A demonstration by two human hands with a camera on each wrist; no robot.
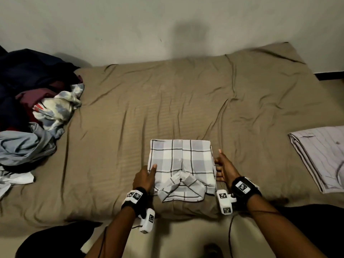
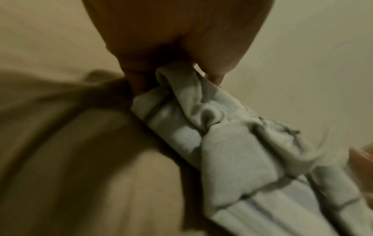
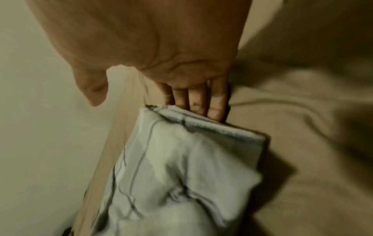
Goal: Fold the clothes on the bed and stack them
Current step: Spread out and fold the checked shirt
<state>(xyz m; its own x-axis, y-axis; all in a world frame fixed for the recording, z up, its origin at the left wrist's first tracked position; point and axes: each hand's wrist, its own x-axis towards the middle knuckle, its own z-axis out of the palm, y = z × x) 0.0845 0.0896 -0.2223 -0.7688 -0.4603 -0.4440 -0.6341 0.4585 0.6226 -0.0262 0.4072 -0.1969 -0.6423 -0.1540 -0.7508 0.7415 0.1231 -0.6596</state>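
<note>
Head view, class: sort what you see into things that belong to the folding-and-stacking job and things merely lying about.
Belongs to the job:
- folded grey-and-white plaid shirt, held by left hand and right hand
- folded pale lilac shirt
- heap of unfolded clothes

Merely there:
- tan bed sheet
- plain wall
</note>
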